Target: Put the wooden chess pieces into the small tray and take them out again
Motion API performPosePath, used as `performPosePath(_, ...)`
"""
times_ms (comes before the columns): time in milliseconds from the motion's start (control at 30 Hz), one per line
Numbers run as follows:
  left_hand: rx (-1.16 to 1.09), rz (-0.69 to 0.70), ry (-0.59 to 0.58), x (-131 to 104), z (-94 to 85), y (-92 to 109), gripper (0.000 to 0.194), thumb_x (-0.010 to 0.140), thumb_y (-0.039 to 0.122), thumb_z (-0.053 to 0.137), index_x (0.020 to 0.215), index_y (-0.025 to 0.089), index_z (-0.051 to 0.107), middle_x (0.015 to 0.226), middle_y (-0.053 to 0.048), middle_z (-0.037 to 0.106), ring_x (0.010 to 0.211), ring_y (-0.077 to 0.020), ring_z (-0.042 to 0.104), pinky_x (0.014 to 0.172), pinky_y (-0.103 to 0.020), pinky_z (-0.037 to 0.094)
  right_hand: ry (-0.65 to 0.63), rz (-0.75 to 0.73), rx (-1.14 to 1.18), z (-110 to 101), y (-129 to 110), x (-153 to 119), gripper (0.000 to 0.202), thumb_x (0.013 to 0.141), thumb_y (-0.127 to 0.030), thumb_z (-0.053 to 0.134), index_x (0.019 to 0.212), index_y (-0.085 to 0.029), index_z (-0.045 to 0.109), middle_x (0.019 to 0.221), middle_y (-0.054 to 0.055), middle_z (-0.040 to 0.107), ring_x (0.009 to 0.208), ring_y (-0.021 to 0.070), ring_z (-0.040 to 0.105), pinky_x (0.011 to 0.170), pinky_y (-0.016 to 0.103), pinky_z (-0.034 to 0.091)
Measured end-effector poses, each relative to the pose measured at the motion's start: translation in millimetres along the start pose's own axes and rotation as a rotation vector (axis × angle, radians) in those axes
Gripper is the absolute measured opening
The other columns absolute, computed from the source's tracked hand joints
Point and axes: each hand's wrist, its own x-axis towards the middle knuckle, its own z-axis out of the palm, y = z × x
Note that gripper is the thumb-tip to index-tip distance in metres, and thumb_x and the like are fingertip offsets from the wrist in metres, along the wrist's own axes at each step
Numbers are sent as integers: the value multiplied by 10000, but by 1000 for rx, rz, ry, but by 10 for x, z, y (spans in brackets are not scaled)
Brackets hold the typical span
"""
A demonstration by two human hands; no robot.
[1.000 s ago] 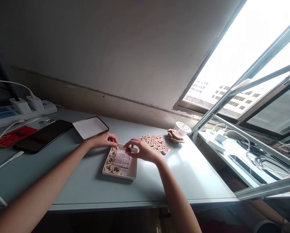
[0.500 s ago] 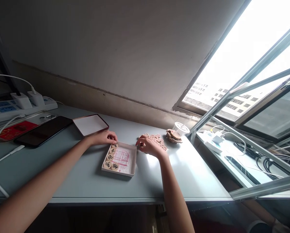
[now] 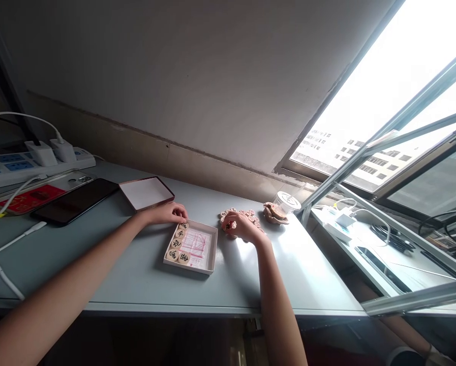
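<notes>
A shallow white box (image 3: 214, 249) lies on the desk with several round wooden Chinese chess pieces (image 3: 177, 244) in an L along its left and near sides. A sheet with pink lines (image 3: 197, 245) covers its bottom. My left hand (image 3: 170, 212) is at the far left corner, fingers curled down on the rim beside the top piece. To the right of the box, my right hand (image 3: 240, 226) is closed at the near left of a pile of chess pieces (image 3: 250, 213). A piece with a black character (image 3: 228, 226) shows at its fingertips; the hand partly hides the pile.
The box lid (image 3: 147, 193) lies upturned behind my left hand. A black phone (image 3: 77, 201), a power strip (image 3: 14, 165) and white cables are at left. Behind the pile stand a lidded plastic cup (image 3: 287, 202) and a brown crumpled thing (image 3: 275, 213). A metal frame (image 3: 338, 178) borders the right.
My right hand has drawn slightly away from the box towards the pile, its fingers now more curled. My left hand stays at the box corner. The whole view has shifted a little.
</notes>
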Motion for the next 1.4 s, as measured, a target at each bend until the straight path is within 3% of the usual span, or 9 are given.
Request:
performPosePath(200, -1, -11, -8, 12, -3, -28, 318, 721, 469, 581, 838, 188, 673, 932, -40, 679, 865, -210, 584, 741, -264, 401, -29, 44, 33, -38, 16, -16, 306, 680, -34, 557, 877, -216, 705, 945, 37, 582, 694, 108, 550, 538, 200, 452)
performPosePath(333, -18, -17, -1, 3, 1, 0, 310, 710, 455, 593, 838, 182, 666, 894, -39, 678, 848, -204, 582, 728, -260, 402, -21, 6, 90, -61, -59, -15, 202, 748, -113, 594, 896, -202, 699, 1004, 50, 561, 791, 121, 566, 604, 202, 478)
performPosePath(467, -26, -15, 16, -9, 8, 52, 275, 700, 408, 593, 809, 166, 665, 852, -40, 674, 825, -200, 577, 715, -258, 408, -63, -236, 142, 103, -433, -25, 283, 766, -202, 658, 1046, -243, 652, 995, 33, 586, 857, 137, 561, 745, 246, 479)
performPosePath(567, -24, 5, 20, -13, 10, 84, 261, 695, 384, 591, 793, 156, 672, 885, -49, 670, 823, -197, 574, 723, -261, 416, -187, -405, 178, 339, -769, -76, 272, 780, -224, 654, 1051, -255, 648, 1012, 22, 603, 860, 134, 571, 776, 239, 465)
performPosePath(700, -24, 26, 2, -10, 6, 91, 284, 691, 411, 603, 759, 149, 685, 938, -59, 662, 825, -196, 572, 744, -269, 423, -122, -403, 156, 535, -966, -145, 232, 804, -172, 602, 1014, -249, 661, 1021, 27, 582, 848, 122, 570, 784, 229, 459)
performPosePath(1033, -38, 33, -49, -18, -15, 34, 288, 702, 408, 610, 824, 165, 707, 998, -57, 659, 869, -208, 583, 769, -268, 424, -26, -337, 107, 444, -788, -215, 174, 767, -223, 656, 935, -199, 621, 908, 21, 611, 770, 121, 562, 687, 228, 458)
performPosePath(1200, -58, 38, -96, -30, -43, 19, 281, 699, 385, 609, 869, 179, 699, 1019, -51, 653, 906, -212, 579, 784, -266, 428, 205, -214, 140, 286, -457, -341, 196, 842, -256, 570, 1033, -216, 585, 945, 33, 589, 782, 122, 558, 711, 261, 467)
performPosePath(1333, -70, 36, -109, -55, -70, -9, 222, 681, 349, 619, 802, 179, 696, 1012, -49, 645, 920, -213, 580, 810, -265, 432, 239, -151, 26, 270, -166, -390, 135, 858, -249, 538, 969, -216, 607, 968, 43, 575, 754, 129, 553, 715, 286, 473)
performPosePath(1400, -67, 33, -105, -66, -76, -14, 214, 668, 349, 632, 782, 179, 697, 1009, -50, 644, 929, -214, 578, 821, -264, 429, 263, -128, -85, 291, -72, -405, 127, 845, -228, 551, 956, -225, 615, 998, 47, 571, 836, 157, 556, 785, 326, 464)
